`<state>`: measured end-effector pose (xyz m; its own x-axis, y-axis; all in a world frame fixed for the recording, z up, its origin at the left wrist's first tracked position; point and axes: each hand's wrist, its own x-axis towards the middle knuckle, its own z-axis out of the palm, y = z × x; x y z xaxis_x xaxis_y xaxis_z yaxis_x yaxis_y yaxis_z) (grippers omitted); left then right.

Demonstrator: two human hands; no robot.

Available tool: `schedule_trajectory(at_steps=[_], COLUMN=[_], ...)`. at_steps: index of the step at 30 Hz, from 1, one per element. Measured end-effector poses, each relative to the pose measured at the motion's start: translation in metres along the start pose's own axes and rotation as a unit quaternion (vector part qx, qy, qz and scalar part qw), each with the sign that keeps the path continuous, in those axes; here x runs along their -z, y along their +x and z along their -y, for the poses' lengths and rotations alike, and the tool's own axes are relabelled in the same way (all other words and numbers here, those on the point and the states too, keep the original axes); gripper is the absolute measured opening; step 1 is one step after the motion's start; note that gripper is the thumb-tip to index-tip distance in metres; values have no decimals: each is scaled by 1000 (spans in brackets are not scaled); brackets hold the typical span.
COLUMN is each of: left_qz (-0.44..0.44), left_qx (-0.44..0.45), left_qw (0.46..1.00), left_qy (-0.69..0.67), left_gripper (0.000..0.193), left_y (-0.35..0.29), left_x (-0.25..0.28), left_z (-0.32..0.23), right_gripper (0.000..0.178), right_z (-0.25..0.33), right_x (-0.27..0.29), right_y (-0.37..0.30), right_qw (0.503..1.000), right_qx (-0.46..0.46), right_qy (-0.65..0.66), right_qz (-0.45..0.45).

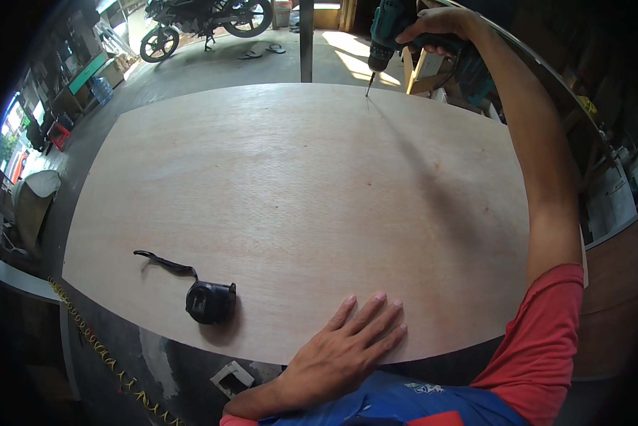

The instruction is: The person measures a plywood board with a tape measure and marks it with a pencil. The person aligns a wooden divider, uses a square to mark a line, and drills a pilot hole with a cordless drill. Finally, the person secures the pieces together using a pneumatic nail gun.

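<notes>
A large plywood sheet fills the middle of the view. My right hand reaches to its far edge, gripping a teal cordless drill whose bit tip touches the sheet near that edge. My left hand lies flat on the near edge of the sheet, fingers spread, holding nothing. A black tape measure with a black strap lies on the sheet to the left of my left hand.
A motorcycle stands at the far left on the concrete floor, with sandals near it. A steel post rises behind the sheet. Shelves and clutter line the left side. A chain hangs at the lower left.
</notes>
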<state>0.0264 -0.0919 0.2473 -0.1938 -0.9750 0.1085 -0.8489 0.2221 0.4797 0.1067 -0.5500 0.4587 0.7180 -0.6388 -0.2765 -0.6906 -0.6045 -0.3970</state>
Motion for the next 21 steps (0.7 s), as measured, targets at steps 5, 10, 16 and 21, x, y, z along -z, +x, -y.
schedule_trajectory(at_steps=[5,10,16,21], left_qz=[-27,-55,-84,-122], left_qx=[-19,3,-13,-27], left_qw=[999,999,994,991], left_qy=[-4,-3,64,55], left_gripper=[56,63,71,71], left_y=[-1,-4,0,-1], left_x=[0,-2,-9,-14], left_z=[-3,-4,-3,2], right_gripper=[38,23,20,21], right_z=[-14,-26,-143,-291], right_x=[2,-11,-42,-121], right_y=[-60,-166,-366,-586], right_qw=[987,969,909,845], right_qx=[57,145,170,57], right_qy=[-10,-18,-26,-189], right_qz=[-148,-200,-379,-497])
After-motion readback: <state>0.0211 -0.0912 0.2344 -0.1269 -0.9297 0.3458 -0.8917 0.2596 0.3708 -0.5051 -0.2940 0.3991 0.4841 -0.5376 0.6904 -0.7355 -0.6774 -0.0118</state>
